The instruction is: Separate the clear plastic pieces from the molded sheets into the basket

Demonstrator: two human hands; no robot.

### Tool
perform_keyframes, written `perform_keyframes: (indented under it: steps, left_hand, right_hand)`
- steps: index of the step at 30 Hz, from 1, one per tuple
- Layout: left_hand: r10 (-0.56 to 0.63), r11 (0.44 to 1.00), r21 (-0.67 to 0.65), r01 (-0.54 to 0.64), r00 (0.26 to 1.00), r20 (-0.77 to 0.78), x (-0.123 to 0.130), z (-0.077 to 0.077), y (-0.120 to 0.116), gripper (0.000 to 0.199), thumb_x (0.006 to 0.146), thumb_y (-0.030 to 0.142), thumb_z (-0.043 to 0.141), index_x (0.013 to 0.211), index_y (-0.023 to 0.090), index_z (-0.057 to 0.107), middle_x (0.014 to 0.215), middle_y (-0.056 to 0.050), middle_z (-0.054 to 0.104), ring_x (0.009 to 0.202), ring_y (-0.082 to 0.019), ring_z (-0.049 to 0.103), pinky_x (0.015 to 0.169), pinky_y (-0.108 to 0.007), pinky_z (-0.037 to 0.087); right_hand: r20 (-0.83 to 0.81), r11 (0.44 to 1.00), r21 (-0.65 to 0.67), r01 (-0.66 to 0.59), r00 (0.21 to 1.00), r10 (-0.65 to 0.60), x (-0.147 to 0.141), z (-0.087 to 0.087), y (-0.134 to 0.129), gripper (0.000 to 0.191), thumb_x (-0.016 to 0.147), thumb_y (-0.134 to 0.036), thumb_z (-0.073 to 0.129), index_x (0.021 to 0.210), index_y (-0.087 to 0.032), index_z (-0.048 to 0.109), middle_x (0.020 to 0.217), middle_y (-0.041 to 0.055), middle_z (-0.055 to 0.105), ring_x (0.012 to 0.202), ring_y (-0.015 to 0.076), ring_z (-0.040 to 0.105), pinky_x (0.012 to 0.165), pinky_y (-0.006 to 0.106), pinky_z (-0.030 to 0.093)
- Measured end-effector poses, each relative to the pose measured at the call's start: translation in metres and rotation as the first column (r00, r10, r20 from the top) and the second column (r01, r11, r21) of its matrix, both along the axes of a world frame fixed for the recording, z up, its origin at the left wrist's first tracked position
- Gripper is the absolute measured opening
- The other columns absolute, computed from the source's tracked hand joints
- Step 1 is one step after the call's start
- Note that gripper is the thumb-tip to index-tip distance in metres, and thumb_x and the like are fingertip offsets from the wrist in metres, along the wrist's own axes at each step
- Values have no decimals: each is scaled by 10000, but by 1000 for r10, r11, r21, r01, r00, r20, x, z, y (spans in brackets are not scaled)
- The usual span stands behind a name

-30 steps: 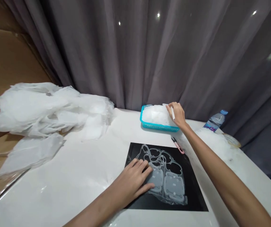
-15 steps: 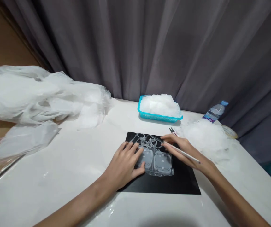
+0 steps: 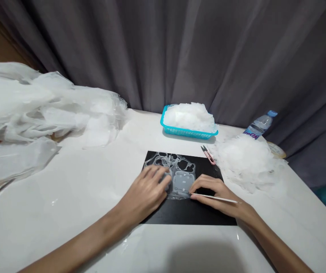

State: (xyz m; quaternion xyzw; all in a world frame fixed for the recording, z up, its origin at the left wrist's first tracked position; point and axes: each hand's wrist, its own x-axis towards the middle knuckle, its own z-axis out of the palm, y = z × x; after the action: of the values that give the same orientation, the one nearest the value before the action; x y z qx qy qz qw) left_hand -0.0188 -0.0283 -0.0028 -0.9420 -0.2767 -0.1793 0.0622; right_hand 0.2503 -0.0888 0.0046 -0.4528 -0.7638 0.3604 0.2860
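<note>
A clear plastic piece [image 3: 183, 182] with two rounded-square panels and curly strips at its top lies on a black mat [image 3: 188, 214]. My left hand [image 3: 151, 189] rests on the left panel, fingers bent and slightly apart, partly hiding it. At the piece's lower right corner, my right hand [image 3: 214, 193] pinches a thin white stick [image 3: 219, 198], which slants back over the hand. Pink-handled thread snips [image 3: 208, 155] lie at the mat's upper right edge.
A blue basket [image 3: 189, 133] heaped with white pieces stands behind the mat. White film is piled at the left [image 3: 51, 110] and right [image 3: 248, 161]. A water bottle [image 3: 261, 125] and a tape roll [image 3: 276, 149] sit at the back right, before a grey curtain [image 3: 151, 49].
My right hand has moved down from the curly strips to the panel's lower right corner, uncovering the snips. The plastic piece has shifted left on the mat with my left hand.
</note>
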Motion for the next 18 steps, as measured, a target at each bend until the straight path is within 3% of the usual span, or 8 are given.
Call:
perform_keyframes:
  steps: [2,4,12,18]
  left_hand:
    - [-170,979,-110,172,985,27,5,-2,-6,230,965,104,474,1093,184,648,1193,-109,699,1075,-282,623,970,-426,452]
    - [-239,950,-194,245,969,57,8,-3,-13,227,1003,144,477,1138,180,656,1148,-99,713,1040,-263,637,964,-409,450]
    - [-293,933,-189,307,951,98,7,-1,-14,308,1055,183,474,1281,181,682,1118,-72,754,1011,-243,663,919,-395,462]
    - [-302,928,-194,318,947,111,7,-3,-11,270,1046,191,512,1222,176,716,1098,-76,741,1001,-242,659,892,-386,473]
  right_hand:
    - [9,1000,-10,-8,1000,8,1,0,0,154,1030,-372,635,1014,-255,733,1012,23,729,988,199,664,918,342,517]
    - [14,1000,-16,-10,1000,10,2,-1,-1,145,1026,-369,643,1024,-260,738,1017,16,730,989,194,664,917,333,514]
    - [71,999,34,-22,997,20,1,-6,-6,116,1039,-334,633,1056,-249,711,1029,11,704,994,179,631,928,323,481]
    - [142,989,135,-67,989,48,-2,-4,-8,100,1068,-305,583,1071,-233,653,1028,17,684,987,176,609,922,324,461]
